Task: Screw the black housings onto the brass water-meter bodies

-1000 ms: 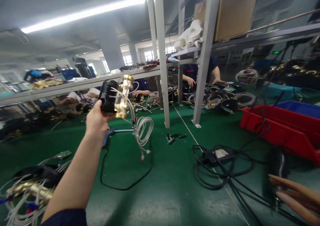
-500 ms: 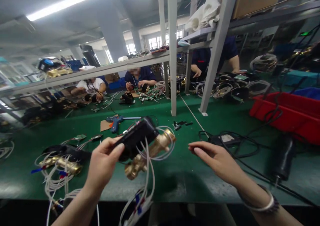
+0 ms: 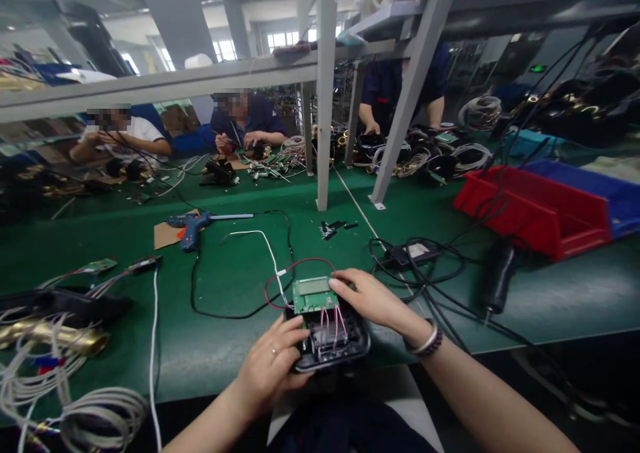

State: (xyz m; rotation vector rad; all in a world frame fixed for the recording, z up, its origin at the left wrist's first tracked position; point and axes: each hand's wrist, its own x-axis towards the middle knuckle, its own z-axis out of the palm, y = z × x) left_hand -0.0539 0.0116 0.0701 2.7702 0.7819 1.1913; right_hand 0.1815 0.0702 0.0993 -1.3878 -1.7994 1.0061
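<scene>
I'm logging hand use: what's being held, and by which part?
The left hand holds the black case by its left side. The right hand touches the board at its right edge; whether it grips can't be told.

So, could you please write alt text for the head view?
The left hand holds an open black housing at the edge of a green bench while the right hand touches a green circuit board; a blue glue gun and red bin lie beyond.

Plastic housing (image 3: 335, 361), shiny brass fitting (image 3: 83, 339), smooth, faintly glossy tabletop (image 3: 230, 356)
</scene>
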